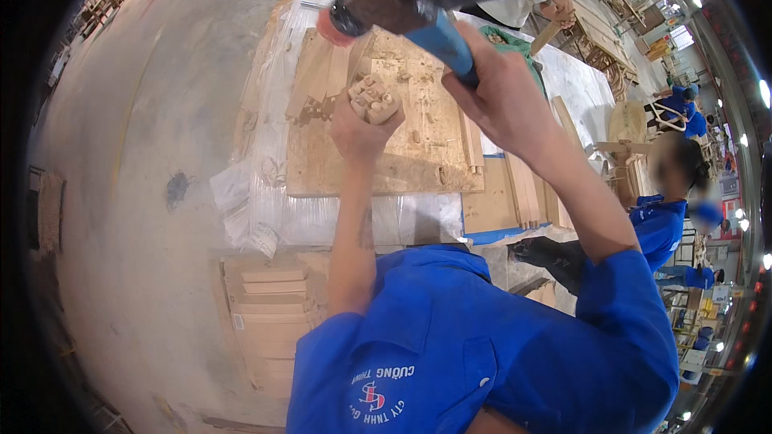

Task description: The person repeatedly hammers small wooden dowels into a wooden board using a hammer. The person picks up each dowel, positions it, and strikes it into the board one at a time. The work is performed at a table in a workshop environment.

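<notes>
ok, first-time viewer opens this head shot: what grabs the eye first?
Probably the big hammer, with its reddish end and blue handle, raised at the top of the picture in the right hand. Next, the bundle of small wooden pieces upright in the left hand, seen against the wooden board. The bright blue shirt fills the bottom.
</notes>
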A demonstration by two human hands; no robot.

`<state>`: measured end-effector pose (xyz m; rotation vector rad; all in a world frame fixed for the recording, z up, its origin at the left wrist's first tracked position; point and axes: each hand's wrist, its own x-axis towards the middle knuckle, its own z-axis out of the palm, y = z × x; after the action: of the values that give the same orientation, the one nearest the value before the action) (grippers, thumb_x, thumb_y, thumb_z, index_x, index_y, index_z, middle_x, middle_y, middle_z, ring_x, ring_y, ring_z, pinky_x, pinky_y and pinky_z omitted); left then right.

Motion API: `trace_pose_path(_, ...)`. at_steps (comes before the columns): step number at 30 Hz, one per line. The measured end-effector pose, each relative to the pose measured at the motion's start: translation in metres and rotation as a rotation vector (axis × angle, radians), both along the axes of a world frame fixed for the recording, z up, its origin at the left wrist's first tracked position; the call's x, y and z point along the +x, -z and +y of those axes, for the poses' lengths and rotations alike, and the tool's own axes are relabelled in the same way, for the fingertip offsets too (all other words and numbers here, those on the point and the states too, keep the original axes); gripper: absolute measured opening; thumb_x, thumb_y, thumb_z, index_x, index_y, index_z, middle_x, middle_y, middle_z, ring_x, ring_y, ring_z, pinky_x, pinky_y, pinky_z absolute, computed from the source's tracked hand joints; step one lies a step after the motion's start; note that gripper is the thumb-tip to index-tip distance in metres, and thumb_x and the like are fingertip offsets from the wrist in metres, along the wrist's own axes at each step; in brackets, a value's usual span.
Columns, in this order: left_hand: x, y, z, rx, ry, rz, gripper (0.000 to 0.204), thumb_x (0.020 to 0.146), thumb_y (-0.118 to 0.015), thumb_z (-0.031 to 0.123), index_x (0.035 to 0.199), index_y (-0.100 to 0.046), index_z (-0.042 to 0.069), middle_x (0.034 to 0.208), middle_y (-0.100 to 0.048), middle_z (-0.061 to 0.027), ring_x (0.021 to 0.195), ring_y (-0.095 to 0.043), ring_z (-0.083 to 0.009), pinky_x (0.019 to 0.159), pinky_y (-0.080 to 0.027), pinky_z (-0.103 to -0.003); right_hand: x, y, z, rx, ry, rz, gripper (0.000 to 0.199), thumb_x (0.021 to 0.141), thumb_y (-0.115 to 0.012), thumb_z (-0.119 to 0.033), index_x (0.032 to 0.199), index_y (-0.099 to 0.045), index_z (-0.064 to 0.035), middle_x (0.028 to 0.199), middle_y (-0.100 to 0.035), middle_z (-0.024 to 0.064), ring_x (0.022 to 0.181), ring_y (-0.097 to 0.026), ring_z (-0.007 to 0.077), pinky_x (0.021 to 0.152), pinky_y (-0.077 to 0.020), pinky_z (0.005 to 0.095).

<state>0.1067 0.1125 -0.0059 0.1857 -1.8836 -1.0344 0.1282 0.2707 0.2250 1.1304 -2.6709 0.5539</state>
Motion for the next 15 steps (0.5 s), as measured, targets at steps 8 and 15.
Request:
trace_pose_path(8,0.0,-0.009,0.001,0.044,0.061,-0.001,0.062,0.058,-0.091,0.027,0.108,-0.061,0.004,0.09,-0.068,-0.0122,0.077,-0.068,-0.031,0.068,-0.055,-0.039,0.006,0.008,0.002,0.177,0.087,-0.097,0.034,0.086,-0.064,-0.009,0.116,-0.05,-0.0101,0.069,-0.062,0.0174,0.066,-0.063,0.0404,0.059,-0.0473,0.051)
trace_pose_path(15,-0.004,-0.011,0.001,0.043,0.084,-0.078,0.062,0.06,-0.088,0.024,0.111,-0.06,0.003,0.091,-0.068,-0.0123,0.078,-0.068,-0.0318,0.069,-0.055,-0.04,-0.002,0.028,0.021,0.29,0.198,-0.148,0.03,0.087,-0.065,-0.013,0.114,-0.053,-0.0067,0.072,-0.062,0.0191,0.067,-0.062,0.0414,0.061,-0.0474,0.05)
